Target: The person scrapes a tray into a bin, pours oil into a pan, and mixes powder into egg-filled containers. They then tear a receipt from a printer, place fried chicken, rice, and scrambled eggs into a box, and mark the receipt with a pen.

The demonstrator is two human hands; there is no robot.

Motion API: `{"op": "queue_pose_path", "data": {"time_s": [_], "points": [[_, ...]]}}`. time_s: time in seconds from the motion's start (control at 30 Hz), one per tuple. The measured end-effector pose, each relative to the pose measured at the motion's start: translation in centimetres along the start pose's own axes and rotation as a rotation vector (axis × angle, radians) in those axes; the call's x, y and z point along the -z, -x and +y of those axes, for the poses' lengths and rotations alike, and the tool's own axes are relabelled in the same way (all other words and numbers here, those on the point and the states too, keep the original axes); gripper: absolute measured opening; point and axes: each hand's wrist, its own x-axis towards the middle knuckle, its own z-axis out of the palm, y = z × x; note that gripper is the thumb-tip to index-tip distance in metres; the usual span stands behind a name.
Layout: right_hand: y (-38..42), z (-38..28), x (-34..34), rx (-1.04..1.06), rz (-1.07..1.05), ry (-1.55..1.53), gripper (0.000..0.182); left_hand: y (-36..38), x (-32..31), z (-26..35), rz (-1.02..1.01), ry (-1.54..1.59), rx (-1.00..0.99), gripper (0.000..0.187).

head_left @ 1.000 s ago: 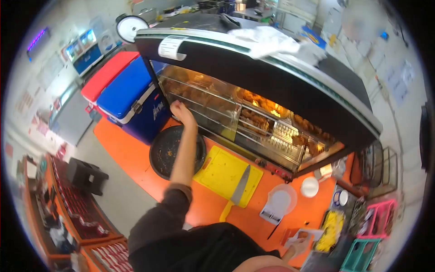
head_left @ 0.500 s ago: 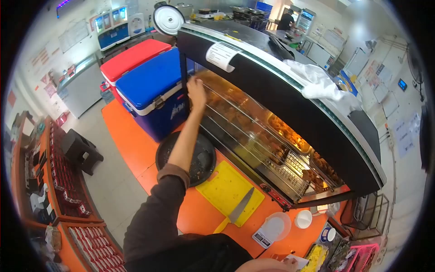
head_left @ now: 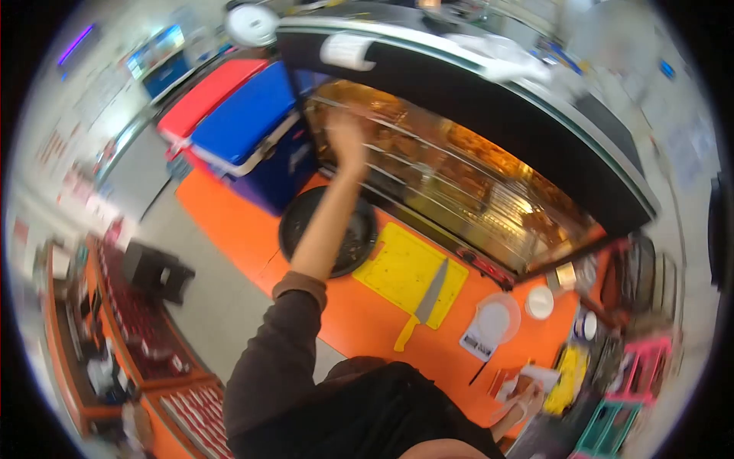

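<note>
My left hand (head_left: 348, 141) is raised, blurred by motion, in front of the left end of a lit food warmer (head_left: 459, 84). Its fingers are too smeared to read. Inside the warmer, browned fried food (head_left: 485, 149) lies on trays and wire racks. Low at the right, my right hand (head_left: 527, 402) is closed around a white, paper-like piece (head_left: 541, 375) over the orange counter. Below my left forearm sits a round black pan (head_left: 353, 249). Beside it, a knife (head_left: 433, 294) with a yellow handle rests on a yellow cutting board (head_left: 394, 256).
A blue-lidded cooler (head_left: 245, 111) and a red-lidded cooler (head_left: 210, 88) stand left of the warmer. A small scale (head_left: 479, 340) with a clear bowl, a white cup (head_left: 540, 303), a yellow-filled container (head_left: 567, 379) and a pink basket (head_left: 641, 371) are at the right. A dark stool (head_left: 157, 271) stands on the floor.
The view has tilted down and shifted. My left hand has come away from the warmer's left edge and is moving. More of my right hand and the white piece shows.
</note>
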Motion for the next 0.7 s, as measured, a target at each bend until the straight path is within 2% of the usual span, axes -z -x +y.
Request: {"op": "queue_pose_path", "data": {"time_s": [0.03, 0.07, 0.1, 0.13, 0.17, 0.2, 0.23, 0.27, 0.3, 0.33, 0.4, 0.43, 0.47, 0.5, 0.53, 0.57, 0.6, 0.63, 0.67, 0.7], "points": [[0.3, 1.0, 1.1, -0.064, 0.058, 0.025, 0.022, -3.0, 1.4, -3.6, 0.128, -0.369, -0.23, 0.024], [0.4, 3.2, 2.5, -0.009, -0.014, 0.087, 0.022, -5.0, 1.9, -1.0, 0.184, -0.315, -0.161, 0.026], [1.6, 6.2, 4.6, 0.02, -0.086, 0.16, 0.022, -6.2, 2.8, 1.4, 0.137, -0.045, 0.036, 0.031], [2.6, 5.7, 5.8, -0.046, -0.112, -0.121, 0.024, -6.3, 3.1, 6.6, 0.103, 0.253, 0.292, 0.038], [3.9, -1.5, 8.5, -0.224, -0.091, 0.028, 0.024, -6.1, 3.9, 12.7, 0.075, 0.425, 0.53, 0.046], [4.3, 3.9, 8.3, -0.235, 0.012, 0.243, 0.024, -6.4, 3.6, 12.7, -0.101, 0.414, 0.405, 0.047], [5.0, 5.5, 9.0, -0.192, 0.082, 0.411, 0.023, -10.1, 2.7, 7.8, -0.23, 0.346, 0.004, 0.048], [5.7, 6.1, 10.2, -0.241, 0.086, 0.357, 0.022, -13.2, 2.0, 1.3, -0.113, 0.399, 0.105, 0.063], [5.8, 6.3, 10.9, -0.286, 0.093, 0.34, 0.022, -10.1, 0.6, 4.3, -0.068, 0.391, 0.043, 0.075], [6.4, 6.8, 11.5, -0.312, 0.094, 0.305, 0.022, -7.3, -0.3, 5.4, -0.026, 0.451, 0.048, 0.078], [8.1, 9.2, 12.5, -0.338, 0.128, 0.372, 0.021, 3.4, -2.0, 11.5, -0.245, 0.502, 0.206, 0.057], [8.0, 10.4, 12.7, -0.311, 0.147, 0.434, 0.021, 8.4, -3.2, 12.5, -0.324, 0.332, 0.086, 0.05], [8.0, 11.4, 12.8, -0.317, 0.139, 0.423, 0.021, 12.0, -4.9, 10.1, -0.437, 0.537, 0.342, 0.04], [8.2, 12.7, 13.3, -0.386, 0.078, 0.381, 0.021, 17.7, -5.9, 13.4, -0.554, 0.627, 0.575, 0.029], [8.0, 14.0, 14.0, -0.444, 0.007, 0.348, 0.021, 22.1, -6.9, 13.7, -0.642, 0.539, 0.582, 0.024], [7.6, 16.2, 13.9, -0.453, -0.004, 0.363, 0.022, 26.3, -7.8, 17.9, -0.866, 0.339, 0.317, 0.028], [6.5, 16.9, 14.1, -0.426, -0.06, 0.369, 0.022, 29.1, -8.7, 22.7, -0.965, 0.307, 0.372, 0.033], [5.0, 17.0, 14.5, -0.464, -0.059, 0.338, 0.023, 31.4, -9.6, 25.6, -1.009, 0.437, 0.513, 0.037], [3.0, 17.4, 14.5, -0.499, -0.059, 0.308, 0.025, 32.8, -10.7, 27.8, -1.107, 0.472, 0.318, 0.047], [1.0, 21.9, 13.8, -0.544, -0.107, 0.28, 0.028, 34.0, -11.2, 31.2, -1.147, 0.661, 0.506, 0.053]]}}
